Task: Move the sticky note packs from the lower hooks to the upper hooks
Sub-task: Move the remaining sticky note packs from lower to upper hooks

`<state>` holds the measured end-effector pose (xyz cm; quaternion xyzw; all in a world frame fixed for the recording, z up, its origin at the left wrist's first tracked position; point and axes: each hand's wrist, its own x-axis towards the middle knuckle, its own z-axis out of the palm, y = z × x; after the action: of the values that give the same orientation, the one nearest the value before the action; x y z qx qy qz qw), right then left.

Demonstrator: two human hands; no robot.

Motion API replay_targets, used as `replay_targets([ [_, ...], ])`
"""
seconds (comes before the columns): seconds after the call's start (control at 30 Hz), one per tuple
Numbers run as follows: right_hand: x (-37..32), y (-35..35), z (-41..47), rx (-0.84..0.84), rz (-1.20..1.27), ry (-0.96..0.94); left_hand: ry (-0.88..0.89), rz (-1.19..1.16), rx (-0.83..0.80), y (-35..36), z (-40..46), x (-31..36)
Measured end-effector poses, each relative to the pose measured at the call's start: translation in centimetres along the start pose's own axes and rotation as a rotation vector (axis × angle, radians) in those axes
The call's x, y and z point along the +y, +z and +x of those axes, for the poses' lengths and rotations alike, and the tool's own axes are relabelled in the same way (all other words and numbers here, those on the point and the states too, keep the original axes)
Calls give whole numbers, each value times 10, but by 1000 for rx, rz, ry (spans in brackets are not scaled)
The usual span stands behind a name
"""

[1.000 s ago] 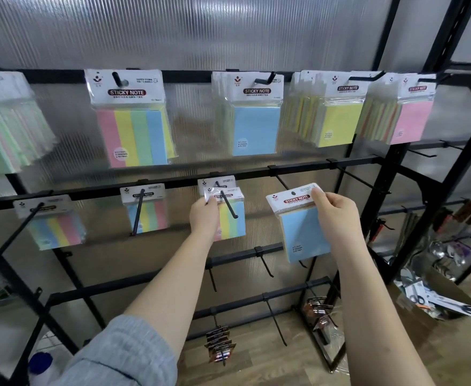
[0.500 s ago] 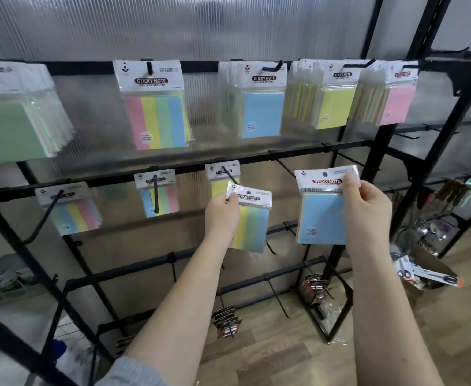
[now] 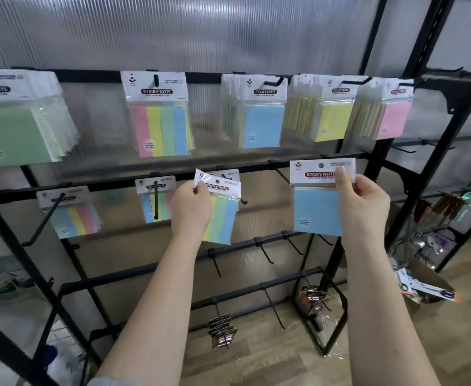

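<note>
Packs held off the lower hooks

A plain blue sticky note pack (image 3: pixel 316 210) is pinched by its white header card in the right hand (image 3: pixel 363 203), clear of any hook, right of centre. A striped yellow, green and blue sticky note pack (image 3: pixel 221 215) is gripped at its header corner by the left hand (image 3: pixel 191 208), just beside a black lower hook (image 3: pixel 242 201). A blue pack stack (image 3: pixel 262 123) hangs above on the upper rail (image 3: pixel 206 78).

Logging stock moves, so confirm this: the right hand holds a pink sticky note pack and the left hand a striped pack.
Wrong on colour. In the head view the right hand holds a blue sticky note pack, not pink. The left hand does hold the striped pack.
</note>
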<state>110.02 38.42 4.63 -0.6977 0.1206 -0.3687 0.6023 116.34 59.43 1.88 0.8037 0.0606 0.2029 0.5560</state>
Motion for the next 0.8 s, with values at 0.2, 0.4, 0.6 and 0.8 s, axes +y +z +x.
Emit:
replay_targets([
  [0.2,-21,36,28,-104,202,-10,138,-32,157,2,6,9],
  [0.4,-50,67,54,-194,275,-141,292,-135,418,5,7,12],
  [0.6,-71,88,74,-175,356,-213,320,-177,483,1,9,15],
  [0.8,-72,101,81,-113,343,-194,355,-189,508,-6,16,13],
])
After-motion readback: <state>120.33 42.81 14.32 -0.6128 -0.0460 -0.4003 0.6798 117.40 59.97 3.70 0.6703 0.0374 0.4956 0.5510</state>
